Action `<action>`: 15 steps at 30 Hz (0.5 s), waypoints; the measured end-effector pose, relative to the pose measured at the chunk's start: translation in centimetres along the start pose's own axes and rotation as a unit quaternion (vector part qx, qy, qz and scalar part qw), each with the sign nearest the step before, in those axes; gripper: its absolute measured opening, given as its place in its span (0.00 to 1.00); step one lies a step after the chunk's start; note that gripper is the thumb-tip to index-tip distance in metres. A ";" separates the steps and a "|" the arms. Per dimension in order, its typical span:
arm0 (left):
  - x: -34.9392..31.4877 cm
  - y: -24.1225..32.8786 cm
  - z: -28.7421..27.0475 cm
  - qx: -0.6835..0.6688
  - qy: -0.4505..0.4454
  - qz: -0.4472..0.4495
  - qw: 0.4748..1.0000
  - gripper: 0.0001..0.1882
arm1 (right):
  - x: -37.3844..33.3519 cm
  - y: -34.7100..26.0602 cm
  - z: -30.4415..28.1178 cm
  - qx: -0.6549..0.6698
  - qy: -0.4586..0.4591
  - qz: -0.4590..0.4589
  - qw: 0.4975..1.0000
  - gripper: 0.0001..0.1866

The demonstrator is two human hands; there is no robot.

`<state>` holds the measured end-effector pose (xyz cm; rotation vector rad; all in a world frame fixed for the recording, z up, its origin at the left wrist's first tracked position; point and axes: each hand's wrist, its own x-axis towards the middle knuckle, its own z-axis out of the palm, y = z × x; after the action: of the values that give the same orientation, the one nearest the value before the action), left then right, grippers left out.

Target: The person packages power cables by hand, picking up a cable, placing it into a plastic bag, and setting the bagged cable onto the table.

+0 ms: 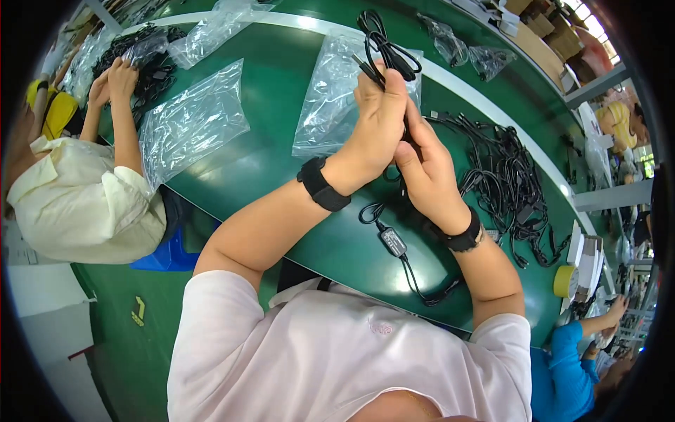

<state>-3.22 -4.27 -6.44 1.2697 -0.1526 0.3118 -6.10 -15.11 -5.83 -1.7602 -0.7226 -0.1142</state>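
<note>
My left hand [380, 119] is closed around a bundled black cable [383, 46], whose looped coil and plug end stick out above the fingers. Close against it, my right hand [430, 172] has its fingers bent around a lower part of the same cable, partly hidden behind the palms. Below my hands on the green table lies another black cable with a small inline box [392, 241]. A large tangled pile of black cables [503, 183] lies to the right of my right hand. Clear plastic bags [327, 98] lie flat behind my left hand.
Another clear bag [197, 116] lies on the table [274, 133] at the left, near a co-worker [84, 197] handling black cables [151, 77]. Yellow tape [565, 281] and a white box [589, 260] stand at the right edge. A person in blue [566, 366] sits lower right.
</note>
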 end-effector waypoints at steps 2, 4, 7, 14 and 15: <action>0.0 0.3 0.1 0.004 -0.036 0.036 0.999 0.23 | 0.0 -1.2 -0.1 -0.011 -0.005 0.088 0.996 0.26; 0.0 0.5 0.1 0.018 -0.069 0.061 0.996 0.25 | 0.2 -0.1 -0.4 -0.128 0.025 -0.010 0.991 0.25; 0.5 1.3 -0.2 -0.028 -0.074 -0.072 0.994 0.26 | 0.6 -1.3 -1.3 0.003 -0.034 0.120 0.992 0.22; 2.9 2.6 -2.9 0.006 -0.235 -0.100 0.967 0.15 | 2.1 -2.4 -8.8 0.386 -0.021 0.161 0.908 0.23; 2.8 2.8 -2.9 0.178 -0.292 -0.113 0.933 0.13 | 2.1 -2.5 -9.7 0.384 -0.009 0.155 0.910 0.23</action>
<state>-1.64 -0.40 -3.90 1.6996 -0.4691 -0.2599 -2.95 -22.67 0.35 -1.0889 -0.4007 0.3632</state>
